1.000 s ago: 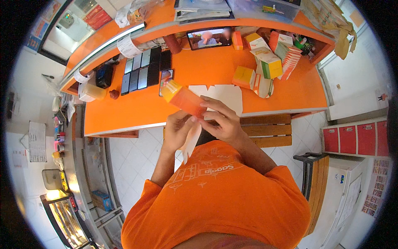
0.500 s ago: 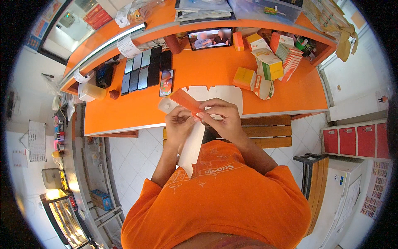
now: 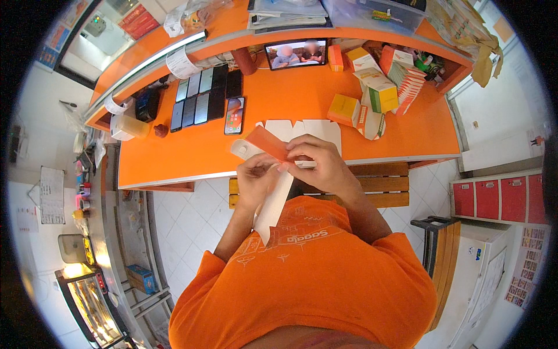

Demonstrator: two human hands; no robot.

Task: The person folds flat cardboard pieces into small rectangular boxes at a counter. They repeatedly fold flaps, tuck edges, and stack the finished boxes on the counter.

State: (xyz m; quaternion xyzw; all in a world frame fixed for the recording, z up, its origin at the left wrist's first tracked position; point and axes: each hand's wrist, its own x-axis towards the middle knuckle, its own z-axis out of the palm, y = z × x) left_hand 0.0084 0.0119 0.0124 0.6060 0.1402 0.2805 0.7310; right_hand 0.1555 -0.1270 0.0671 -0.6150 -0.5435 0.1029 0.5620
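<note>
Both my hands hold a flat orange-and-white cardboard box blank (image 3: 266, 143) above the front edge of the orange counter (image 3: 192, 154). My left hand (image 3: 256, 177) pinches its lower white part, which hangs down toward my orange shirt. My right hand (image 3: 319, 163) grips the orange panel from the right, fingers curled over it. Another unfolded white box blank (image 3: 308, 129) lies on the counter just behind my hands.
A row of several dark phones (image 3: 200, 99) lies at the counter's back left, one more phone (image 3: 234, 115) beside them. A tablet (image 3: 296, 53) stands at the back. Folded yellow and orange boxes (image 3: 372, 87) and stacked blanks sit at the right. A wooden bench (image 3: 378, 183) is below the counter.
The box blank has come down from a raised, tilted position to lie lower and flatter between my hands. Both hands have moved closer to my chest.
</note>
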